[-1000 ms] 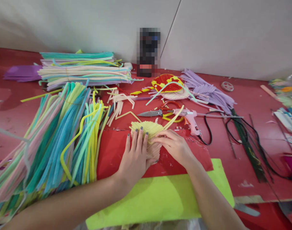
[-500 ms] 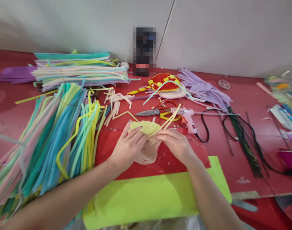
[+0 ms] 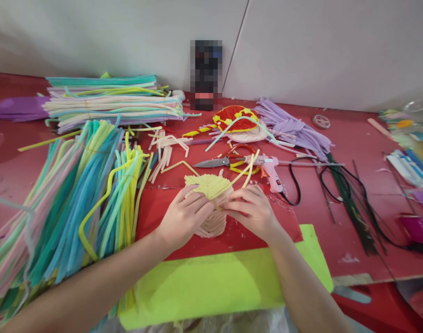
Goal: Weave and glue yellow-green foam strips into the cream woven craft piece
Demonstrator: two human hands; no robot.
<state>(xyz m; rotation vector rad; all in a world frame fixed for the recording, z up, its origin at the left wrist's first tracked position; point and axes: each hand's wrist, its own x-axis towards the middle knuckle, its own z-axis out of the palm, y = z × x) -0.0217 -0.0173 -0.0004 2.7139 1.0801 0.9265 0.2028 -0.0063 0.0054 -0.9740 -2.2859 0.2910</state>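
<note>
A flat piece made of rows of pipe cleaners lies in front of me, pale yellow in its upper part and cream below. My left hand is closed at its left and middle, fingertips pinching at the folded pale yellow strands. From the right, my right hand meets it with fingers pinched together on a pale yellow pipe cleaner, whose long loose ends stick up to the upper right. The fingertips nearly touch, and they hide the exact spot being gripped. Beneath the piece is a red sheet.
Bundles of coloured pipe cleaners crowd the left side. Scissors and a pink glue gun lie just beyond my hands, with its black cord trailing right. A red-and-yellow piece and a purple bundle lie behind.
My right hand has shifted slightly down and left, its fingers now bunched close to the left fingertips. My left fingers have curled in from lying flatter on the piece.
</note>
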